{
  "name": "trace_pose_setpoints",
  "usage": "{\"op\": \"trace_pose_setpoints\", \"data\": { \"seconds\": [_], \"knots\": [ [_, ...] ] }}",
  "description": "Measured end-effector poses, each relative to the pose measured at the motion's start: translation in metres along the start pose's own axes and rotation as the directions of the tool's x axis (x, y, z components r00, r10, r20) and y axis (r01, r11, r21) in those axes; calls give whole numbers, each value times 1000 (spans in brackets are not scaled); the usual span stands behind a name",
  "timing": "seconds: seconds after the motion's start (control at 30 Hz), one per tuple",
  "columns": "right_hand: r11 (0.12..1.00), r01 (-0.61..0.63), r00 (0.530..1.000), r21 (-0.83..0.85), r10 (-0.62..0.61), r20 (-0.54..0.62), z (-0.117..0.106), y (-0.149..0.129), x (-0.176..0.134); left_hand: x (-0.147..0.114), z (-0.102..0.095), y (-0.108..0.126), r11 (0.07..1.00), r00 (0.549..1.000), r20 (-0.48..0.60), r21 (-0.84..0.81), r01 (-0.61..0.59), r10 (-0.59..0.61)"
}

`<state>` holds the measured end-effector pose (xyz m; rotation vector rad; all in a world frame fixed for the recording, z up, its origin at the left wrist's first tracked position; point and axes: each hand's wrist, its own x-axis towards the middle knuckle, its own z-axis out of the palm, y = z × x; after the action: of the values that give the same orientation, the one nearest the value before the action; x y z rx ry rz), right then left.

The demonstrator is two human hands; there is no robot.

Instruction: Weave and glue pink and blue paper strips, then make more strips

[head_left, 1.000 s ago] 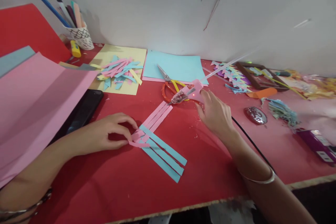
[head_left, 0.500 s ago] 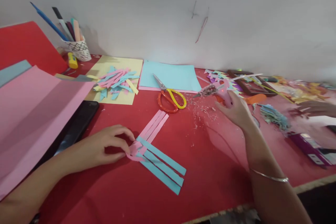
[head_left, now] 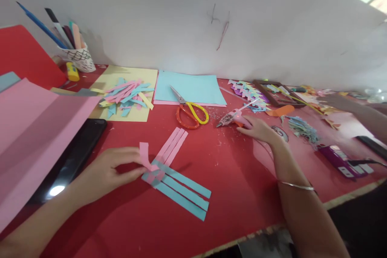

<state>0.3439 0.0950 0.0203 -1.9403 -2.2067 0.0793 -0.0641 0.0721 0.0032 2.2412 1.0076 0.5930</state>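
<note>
- Where the pink strips (head_left: pixel 173 147) and blue strips (head_left: pixel 181 190) cross on the red table (head_left: pixel 236 193), the woven corner lies just in front of the left hand (head_left: pixel 105 171), near the table's middle.
- The left hand's thumb and fingers are pinched shut on the weave's corner, where one pink strip end (head_left: pixel 144 154) curls upward.
- The right hand (head_left: pixel 256 129) rests on the table well to the right, fingers loosely curled on the handle of a pink glue gun (head_left: pixel 231 117) whose nozzle points left; how firm the grip is cannot be told.
- Orange-and-yellow scissors (head_left: pixel 190 113) lie just left of the gun, partly on a blue sheet (head_left: pixel 193 86).
- A heap of cut strips (head_left: pixel 127 94) sits on yellow paper further left.
- A black phone (head_left: pixel 72 157) lies beside a large pink sheet (head_left: pixel 33 129).
</note>
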Motion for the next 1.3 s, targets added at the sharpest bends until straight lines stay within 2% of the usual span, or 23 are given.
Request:
{"op": "trace_pose_setpoints", "data": {
  "seconds": [0.1,0.23,0.27,0.33,0.37,0.43,0.5,0.53,0.6,0.73,0.87,0.97,1.13,1.3],
  "knots": [
    [996,8,999,-85,-11,-44,-6,-5,0,0,5,0,997,999,-23,76,-22,24],
    [984,-59,972,-169,17,-236,-16,-34,1,1,15,-1,982,988,-138,183,-42,68],
    [988,-41,964,-147,0,-265,-17,-48,0,1,17,0,980,983,-166,193,-43,76],
    [997,79,959,24,-69,-276,-16,-82,-3,2,21,0,976,976,-182,200,-82,119],
    [977,160,959,141,-119,-258,-14,-101,-5,2,22,1,973,975,-171,202,-110,146],
    [880,316,949,355,-292,-121,-8,-138,-10,2,22,2,967,974,-139,206,-150,181],
    [793,367,900,487,-435,29,-1,-170,-12,3,22,3,966,973,-139,205,-156,186],
    [772,374,882,513,-467,59,3,-182,-11,3,21,3,968,973,-148,202,-146,178],
    [736,355,878,576,-474,64,9,-198,-7,3,21,4,976,975,-172,190,-109,142],
    [672,330,892,663,-451,13,19,-201,4,4,22,3,987,987,-158,160,24,2],
    [702,270,940,659,-341,-22,22,-185,6,6,25,-3,965,995,-60,243,95,-83],
    [730,215,960,648,-278,-4,24,-174,-1,6,27,-7,949,994,23,300,92,-104],
    [771,155,980,617,-198,1,31,-162,-18,3,25,-4,950,985,138,308,59,-106],
    [812,188,975,553,-223,-5,35,-158,-28,1,21,-1,965,972,233,260,-35,-27]
  ]
}}
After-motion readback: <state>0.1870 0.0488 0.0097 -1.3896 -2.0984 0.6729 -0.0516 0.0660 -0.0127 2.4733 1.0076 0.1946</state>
